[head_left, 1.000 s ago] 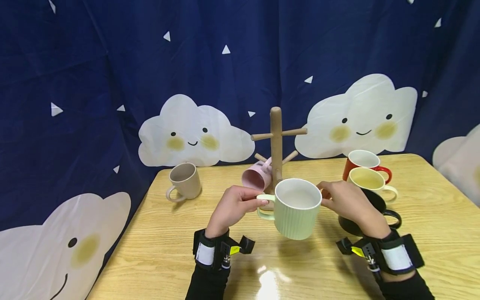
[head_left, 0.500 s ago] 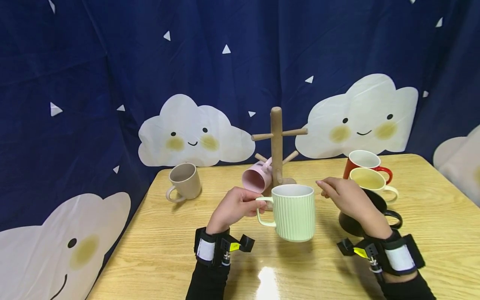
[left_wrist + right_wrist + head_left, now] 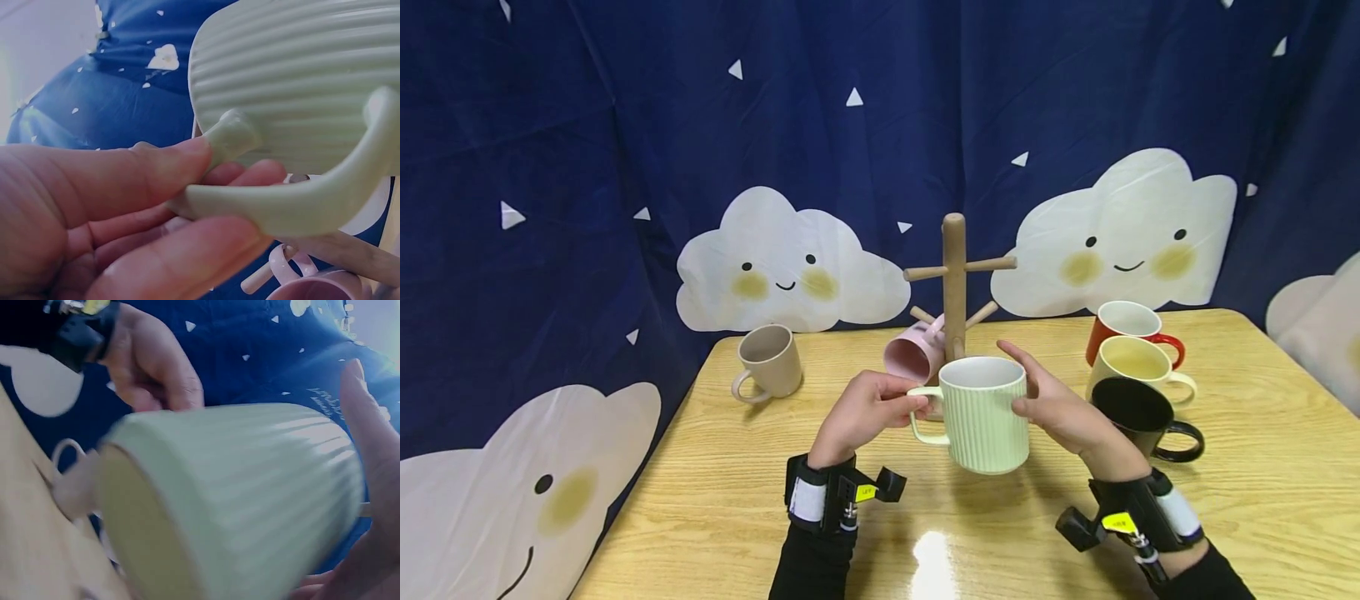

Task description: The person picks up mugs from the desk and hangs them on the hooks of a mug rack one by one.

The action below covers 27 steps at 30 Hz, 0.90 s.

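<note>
My left hand [image 3: 867, 412] pinches the handle [image 3: 294, 212] of a pale green ribbed mug [image 3: 985, 425], thumb and fingers around the upper part of the loop. Upright above the table, the mug has its handle to the left. My right hand [image 3: 1066, 417] is at the mug's right side with fingers and thumb spread, one digit stretched up past the rim. In the right wrist view its straight thumb [image 3: 365, 406] stands off the ribbed wall; other fingers are partly hidden behind the mug. Behind it rises a wooden mug tree [image 3: 954, 283], a pink mug [image 3: 912, 354] hanging low on its left.
A beige mug [image 3: 775, 364] stands at the back left of the wooden table [image 3: 715, 500]. On the right, a red mug [image 3: 1101, 333], a cream-yellow mug [image 3: 1105, 367] and a black mug [image 3: 1138, 425] stand in a row. A dark blue cloud-patterned curtain [image 3: 820, 150] hangs behind.
My right hand left the mug's rim, then came back to its right side with fingers spread. The green mug tilted upright and rose slightly; my left hand kept its handle.
</note>
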Tool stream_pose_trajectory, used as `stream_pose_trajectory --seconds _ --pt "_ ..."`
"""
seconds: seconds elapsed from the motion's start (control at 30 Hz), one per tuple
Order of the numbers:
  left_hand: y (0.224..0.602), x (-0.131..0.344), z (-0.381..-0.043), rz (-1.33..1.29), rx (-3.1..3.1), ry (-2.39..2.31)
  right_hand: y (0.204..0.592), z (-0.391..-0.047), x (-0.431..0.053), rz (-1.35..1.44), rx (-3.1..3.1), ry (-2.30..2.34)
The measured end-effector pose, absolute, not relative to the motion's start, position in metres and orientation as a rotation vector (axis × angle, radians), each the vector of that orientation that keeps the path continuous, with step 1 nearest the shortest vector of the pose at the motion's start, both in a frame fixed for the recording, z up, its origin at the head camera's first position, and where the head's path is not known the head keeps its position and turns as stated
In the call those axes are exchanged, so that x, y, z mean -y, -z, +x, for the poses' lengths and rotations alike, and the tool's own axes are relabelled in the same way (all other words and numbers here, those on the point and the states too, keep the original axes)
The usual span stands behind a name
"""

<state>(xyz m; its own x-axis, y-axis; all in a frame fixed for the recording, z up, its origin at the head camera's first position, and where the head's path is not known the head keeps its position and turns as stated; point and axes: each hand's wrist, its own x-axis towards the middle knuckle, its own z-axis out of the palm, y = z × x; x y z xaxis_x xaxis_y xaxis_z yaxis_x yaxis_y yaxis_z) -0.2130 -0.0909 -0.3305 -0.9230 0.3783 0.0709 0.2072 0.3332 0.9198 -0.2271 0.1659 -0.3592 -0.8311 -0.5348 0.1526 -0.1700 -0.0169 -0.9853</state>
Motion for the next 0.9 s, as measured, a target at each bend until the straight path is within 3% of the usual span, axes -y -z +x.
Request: stream_pose_trajectory --seconds 0.53,0.9 --pt "0.330 0.092 -0.214 0.574 -2.550 -1.549 0.364 -0.222 -0.141 -0.560 -2.056 2.062" --pt "0.323 0.131 -0.215 0.386 -2.652 -1.607 0.345 -0.220 -0.174 -0.597 -2.092 2.121"
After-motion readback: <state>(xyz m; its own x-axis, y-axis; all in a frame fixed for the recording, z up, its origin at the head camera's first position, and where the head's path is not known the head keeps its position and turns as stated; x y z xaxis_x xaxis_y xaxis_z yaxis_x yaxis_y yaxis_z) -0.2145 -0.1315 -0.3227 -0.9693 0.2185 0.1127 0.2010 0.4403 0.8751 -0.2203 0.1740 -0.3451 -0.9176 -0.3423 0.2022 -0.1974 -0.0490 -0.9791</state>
